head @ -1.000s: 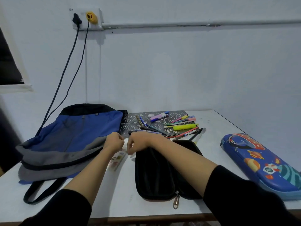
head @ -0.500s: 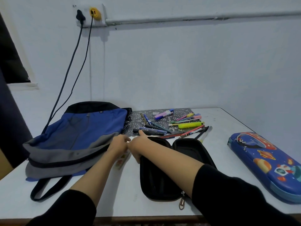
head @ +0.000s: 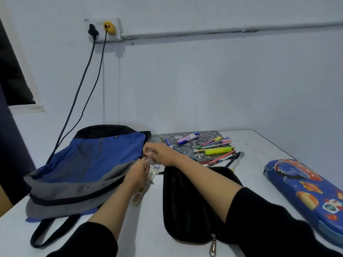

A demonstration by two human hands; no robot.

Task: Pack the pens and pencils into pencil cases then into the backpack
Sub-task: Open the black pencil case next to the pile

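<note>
A clear pouch (head: 142, 189), contents unreadable, is gripped by the left hand (head: 138, 174) and pinched at its blurred top by the right hand (head: 162, 154), between the backpack (head: 89, 164) and the unzipped black case (head: 185, 204). Pens (head: 217, 151) are spread loose on the surface (head: 148, 230) behind; the blue case (head: 304, 193) is closed.
</note>
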